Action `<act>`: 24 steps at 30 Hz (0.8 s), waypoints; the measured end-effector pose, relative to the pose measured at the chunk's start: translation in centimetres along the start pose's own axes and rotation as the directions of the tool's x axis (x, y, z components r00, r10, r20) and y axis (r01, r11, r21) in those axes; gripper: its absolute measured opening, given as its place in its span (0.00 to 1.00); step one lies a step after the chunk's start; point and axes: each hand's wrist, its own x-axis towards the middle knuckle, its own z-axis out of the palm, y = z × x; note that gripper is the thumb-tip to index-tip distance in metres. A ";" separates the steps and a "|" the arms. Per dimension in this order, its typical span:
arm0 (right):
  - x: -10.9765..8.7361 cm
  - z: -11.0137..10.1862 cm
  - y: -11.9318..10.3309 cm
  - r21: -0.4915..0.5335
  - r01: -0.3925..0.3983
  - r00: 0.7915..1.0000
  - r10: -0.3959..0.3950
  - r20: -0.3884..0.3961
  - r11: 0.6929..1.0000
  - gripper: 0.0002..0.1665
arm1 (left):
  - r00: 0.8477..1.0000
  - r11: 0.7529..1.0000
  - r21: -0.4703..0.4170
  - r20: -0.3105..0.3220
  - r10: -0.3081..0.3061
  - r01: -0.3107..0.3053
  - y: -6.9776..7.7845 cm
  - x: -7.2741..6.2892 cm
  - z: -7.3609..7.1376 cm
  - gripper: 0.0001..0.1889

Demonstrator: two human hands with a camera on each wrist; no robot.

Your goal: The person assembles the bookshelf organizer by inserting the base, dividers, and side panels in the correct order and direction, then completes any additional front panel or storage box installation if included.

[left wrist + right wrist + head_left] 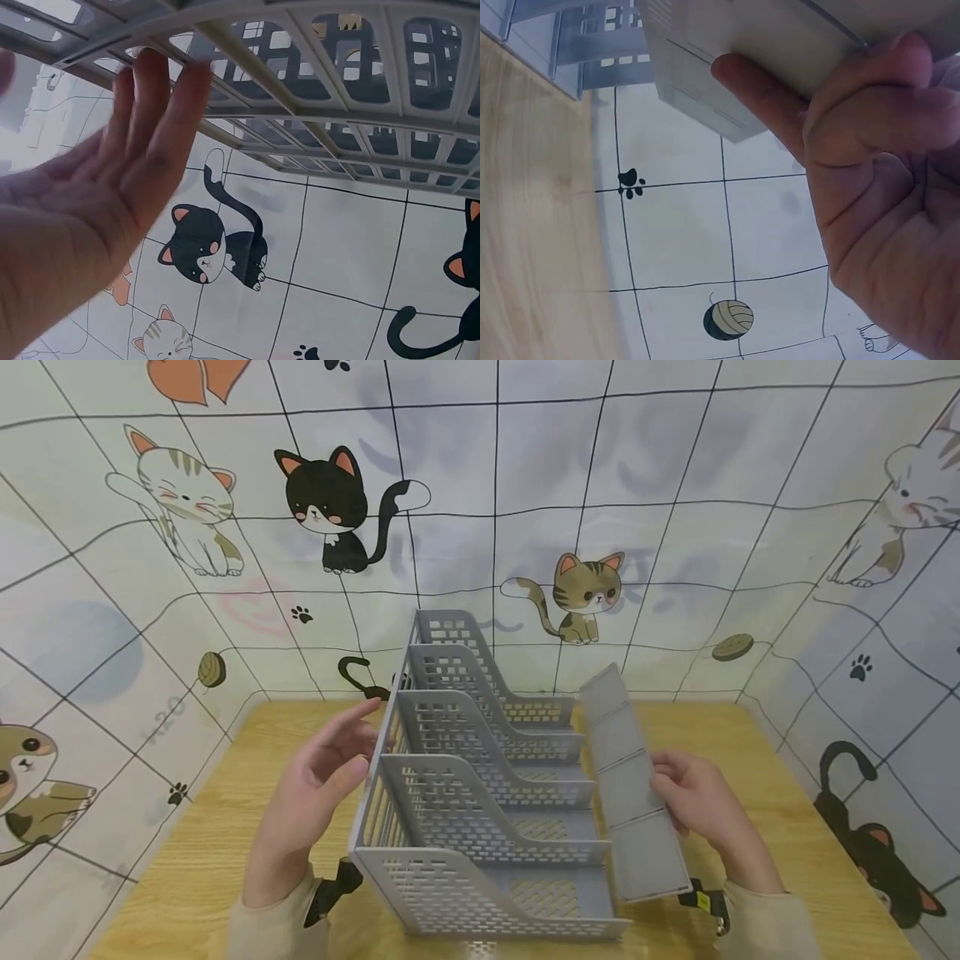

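A grey plastic file organizer (450, 810) with perforated, sloping dividers stands on the table in the head view. My left hand (307, 802) is at its slatted back side, fingers extended and thumb apart; the left wrist view shows the fingertips right at the lattice (262, 71). On the other side, my right hand (697, 802) pinches the long edge of a flat grey panel (630, 785) marked by cross lines. That panel is held tilted beside the organizer's low front. From the right wrist view, one finger (757, 94) lies extended along the panel's underside.
Beneath everything is a wood-grain table (202, 852). Walls covered with a cat-print sheet (465, 552) enclose its back and both sides. Dark straps with small devices (705, 902) sit at both wrists, close to the organizer and panel.
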 end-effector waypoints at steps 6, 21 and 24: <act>-0.1 0.0 -0.4 -0.035 0.002 1.000 -0.001 0.017 0.999 0.22 | 0.998 0.998 0.053 -0.055 -0.036 0.039 -1.7 0.8 -0.3 0.26; -0.6 -0.8 -0.7 -0.041 0.029 0.999 -0.027 0.037 0.999 0.20 | 0.994 0.999 -0.002 0.101 -0.040 0.041 -3.9 1.5 -0.6 0.36; -0.8 -1.0 -0.8 -0.032 0.033 0.999 -0.032 0.043 0.999 0.19 | 0.994 0.999 0.002 0.100 -0.043 0.043 -3.9 1.6 -0.6 0.36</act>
